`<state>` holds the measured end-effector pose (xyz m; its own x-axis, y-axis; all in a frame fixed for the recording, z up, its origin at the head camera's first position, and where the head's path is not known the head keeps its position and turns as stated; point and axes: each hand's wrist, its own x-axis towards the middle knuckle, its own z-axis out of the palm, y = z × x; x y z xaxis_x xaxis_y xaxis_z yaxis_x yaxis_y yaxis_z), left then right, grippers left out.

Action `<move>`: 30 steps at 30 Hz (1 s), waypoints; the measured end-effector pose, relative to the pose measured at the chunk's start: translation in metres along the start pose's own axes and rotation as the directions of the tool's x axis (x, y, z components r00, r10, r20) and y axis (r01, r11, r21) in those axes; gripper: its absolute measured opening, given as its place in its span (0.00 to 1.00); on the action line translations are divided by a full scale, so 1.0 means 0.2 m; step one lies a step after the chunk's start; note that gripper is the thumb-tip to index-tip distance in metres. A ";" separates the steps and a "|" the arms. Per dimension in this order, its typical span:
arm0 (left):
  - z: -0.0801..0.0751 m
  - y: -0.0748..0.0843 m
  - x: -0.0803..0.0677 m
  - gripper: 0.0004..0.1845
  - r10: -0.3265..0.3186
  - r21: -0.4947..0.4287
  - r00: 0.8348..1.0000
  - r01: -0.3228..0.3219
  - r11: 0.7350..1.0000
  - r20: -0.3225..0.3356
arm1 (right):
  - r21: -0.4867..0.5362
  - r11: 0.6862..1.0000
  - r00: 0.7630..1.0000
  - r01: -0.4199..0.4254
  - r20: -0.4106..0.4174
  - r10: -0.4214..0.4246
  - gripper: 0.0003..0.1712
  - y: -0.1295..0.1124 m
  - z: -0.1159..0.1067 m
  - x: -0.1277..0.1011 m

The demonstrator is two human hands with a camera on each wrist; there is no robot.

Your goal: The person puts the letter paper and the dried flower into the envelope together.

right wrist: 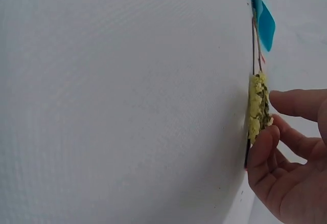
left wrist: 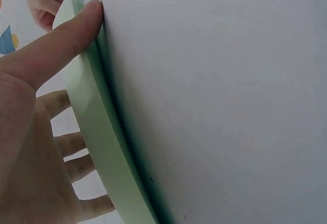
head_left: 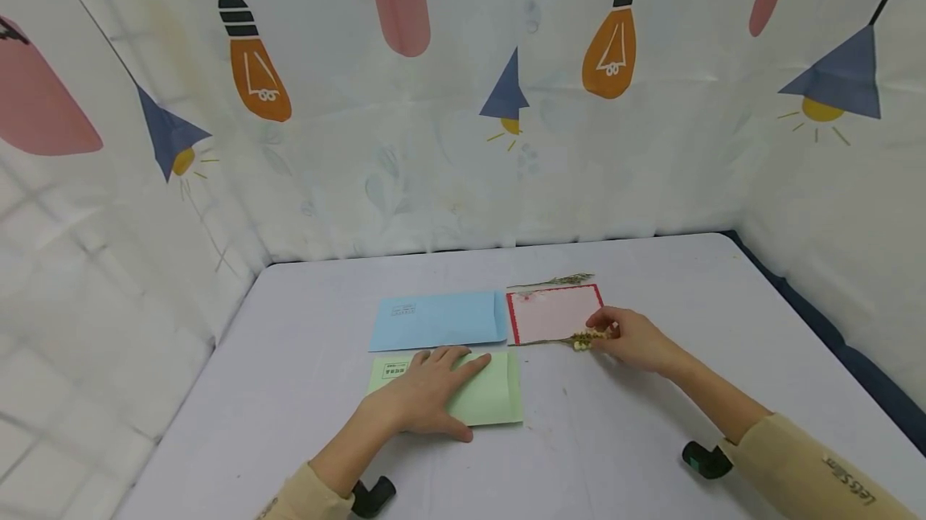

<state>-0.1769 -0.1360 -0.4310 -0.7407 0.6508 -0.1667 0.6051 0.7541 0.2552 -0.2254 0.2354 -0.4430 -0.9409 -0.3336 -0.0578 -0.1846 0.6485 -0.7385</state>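
My left hand lies across a pale green envelope with fingers spread and straight. In the left wrist view the thumb rests at the envelope's near edge. My right hand has its thumb and fingers curled about the yellow flower head of a dried flower sprig. Its thin stem runs left along the lower edge of a pink card with a red border. In the right wrist view the fingertips are right at the flower head, partly covering its end.
A light blue envelope lies just above the green one, left of the card. A second dried sprig lies along the card's upper edge. All are on a white-covered table, with a printed curtain behind it.
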 end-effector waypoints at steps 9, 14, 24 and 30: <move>-0.01 0.00 0.00 0.55 -0.001 -0.005 1.000 0.001 1.000 0.000 | -0.057 0.998 0.999 0.012 0.043 -0.010 0.13 0.00 -0.01 -0.01; -0.01 0.00 0.00 0.55 0.000 -0.007 1.000 0.000 1.000 0.003 | -0.039 0.999 0.997 0.009 0.072 -0.006 0.14 0.01 -0.01 -0.02; -0.01 -0.01 0.00 0.56 0.000 -0.008 1.000 0.000 1.000 0.008 | 0.013 1.000 0.996 0.006 0.091 -0.007 0.11 0.02 -0.02 -0.03; -0.01 -0.02 0.00 0.56 -0.010 -0.009 1.000 0.010 1.000 0.019 | 0.032 0.999 0.994 -0.002 0.110 -0.001 0.10 0.03 -0.03 -0.02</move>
<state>-0.1789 -0.1393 -0.4298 -0.7412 0.6448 -0.1869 0.5948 0.7598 0.2625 -0.2249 0.2449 -0.4437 -0.9036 -0.4079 -0.1307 -0.1732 0.6270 -0.7595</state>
